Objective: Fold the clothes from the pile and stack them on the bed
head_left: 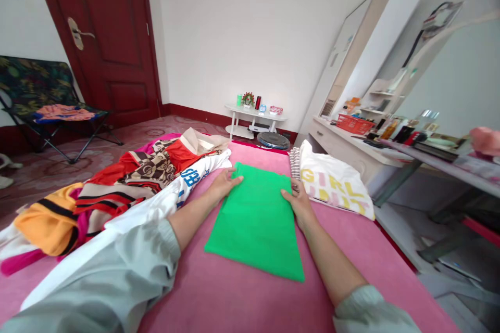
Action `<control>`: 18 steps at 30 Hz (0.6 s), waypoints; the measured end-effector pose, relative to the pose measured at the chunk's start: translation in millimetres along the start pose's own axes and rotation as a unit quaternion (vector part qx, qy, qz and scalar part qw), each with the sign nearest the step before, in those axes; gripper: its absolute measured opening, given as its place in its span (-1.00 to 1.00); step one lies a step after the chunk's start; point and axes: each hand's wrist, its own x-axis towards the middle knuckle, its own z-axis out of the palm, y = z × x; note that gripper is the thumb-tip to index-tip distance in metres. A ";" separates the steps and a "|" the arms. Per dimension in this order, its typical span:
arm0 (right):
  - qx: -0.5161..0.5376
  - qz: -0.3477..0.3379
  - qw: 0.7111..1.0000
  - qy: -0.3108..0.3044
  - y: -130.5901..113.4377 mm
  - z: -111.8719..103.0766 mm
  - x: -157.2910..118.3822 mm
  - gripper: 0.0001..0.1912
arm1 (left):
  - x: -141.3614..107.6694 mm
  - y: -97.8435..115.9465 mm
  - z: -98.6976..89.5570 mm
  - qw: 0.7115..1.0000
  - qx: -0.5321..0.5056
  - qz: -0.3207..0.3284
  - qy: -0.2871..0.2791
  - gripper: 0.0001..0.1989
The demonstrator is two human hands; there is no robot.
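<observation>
A flat green folded cloth lies on the pink bed cover in front of me. At its far left corner is my left hand, its thumb on top of the cloth and its fingers at the edge, gripping it. My right hand is at the far right edge, the thumb reaching to the green cloth and the other fingers partly hidden; whether it grips the fabric is unclear. Just beyond the right hand, a white shirt with yellow and pink letters lies folded beside a striped cloth.
Mixed clothes are heaped along the bed's left side. A folding chair stands by the red door. Beyond the bed is a small white table. To the right stands a dresser with a red basket and bottles.
</observation>
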 end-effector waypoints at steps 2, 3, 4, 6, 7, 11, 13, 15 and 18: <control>-0.033 -0.056 0.998 -0.003 13.5 -1.1 -1.2 -0.39 | 3.8 -15.3 1.1 0.998 0.035 0.054 0.016 -0.43; -0.057 -0.071 0.996 -0.006 16.5 -2.1 -1.6 -0.45 | 5.9 -20.8 1.0 0.994 0.064 0.086 0.022 -0.42; -0.079 -0.075 0.994 -0.008 17.5 -3.0 -1.6 -0.51 | 8.2 -24.8 0.7 0.989 0.092 0.114 0.028 -0.45; -0.105 -0.070 0.992 -0.004 14.8 -3.8 -1.1 -0.58 | 12.1 -28.8 0.8 0.981 0.126 0.141 0.038 -0.54; -0.108 -0.073 0.991 0.001 11.9 -3.5 -0.8 -0.58 | 13.4 -28.9 1.2 0.981 0.129 0.142 0.041 -0.57; -0.114 -0.148 0.982 0.023 0.8 1.6 3.1 -0.53 | 13.4 -22.3 3.7 0.964 0.158 0.200 0.070 -0.58; -0.124 -0.174 0.977 0.022 1.0 4.1 7.9 -0.52 | 12.6 -19.1 3.4 0.935 0.229 0.254 0.096 -0.58; -0.161 -0.171 0.972 0.019 5.0 4.9 13.4 -0.51 | 12.3 -17.5 1.5 0.900 0.331 0.263 0.107 -0.56; -0.251 -0.167 0.952 0.044 8.2 3.2 15.8 -0.46 | 9.3 -12.8 0.0 0.871 0.425 0.224 0.107 -0.54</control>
